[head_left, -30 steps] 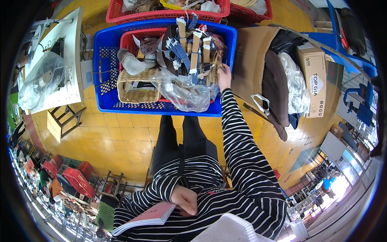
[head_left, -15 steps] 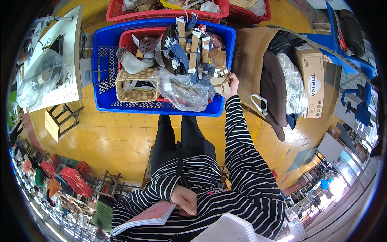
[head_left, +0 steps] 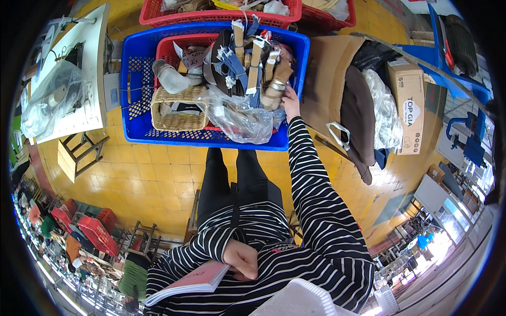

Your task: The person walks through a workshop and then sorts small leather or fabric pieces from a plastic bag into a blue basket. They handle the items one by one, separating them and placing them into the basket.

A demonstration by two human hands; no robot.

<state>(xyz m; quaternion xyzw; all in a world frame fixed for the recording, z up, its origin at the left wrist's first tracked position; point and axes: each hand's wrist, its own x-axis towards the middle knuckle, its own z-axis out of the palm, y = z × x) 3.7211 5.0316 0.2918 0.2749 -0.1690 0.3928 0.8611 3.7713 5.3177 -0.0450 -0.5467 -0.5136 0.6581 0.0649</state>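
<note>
My right hand [head_left: 289, 100] reaches forward into a big blue plastic crate [head_left: 137, 84] and grips a brown cardboard-wrapped piece [head_left: 272, 90] among several upright cardboard strips and blue straps. A crumpled clear plastic bag [head_left: 237, 120] and a woven wicker basket [head_left: 176, 110] lie in the same crate, inside a red inner crate [head_left: 171, 45]. My left hand [head_left: 241, 259] rests against my striped shirt at my waist, pinning a pink notebook [head_left: 195, 282] to my body.
A red crate [head_left: 221, 11] stands behind the blue one. A cardboard sheet [head_left: 327, 68], dark cloth, plastic wrap and a cardboard box [head_left: 408, 105] lie to the right. A white sewing-machine table [head_left: 84, 79] and a small wooden stool [head_left: 79, 152] are on the left, on yellow tiles.
My right hand has shifted slightly within the right side of the crate, closing on the cardboard piece. The left hand and notebook have stayed still.
</note>
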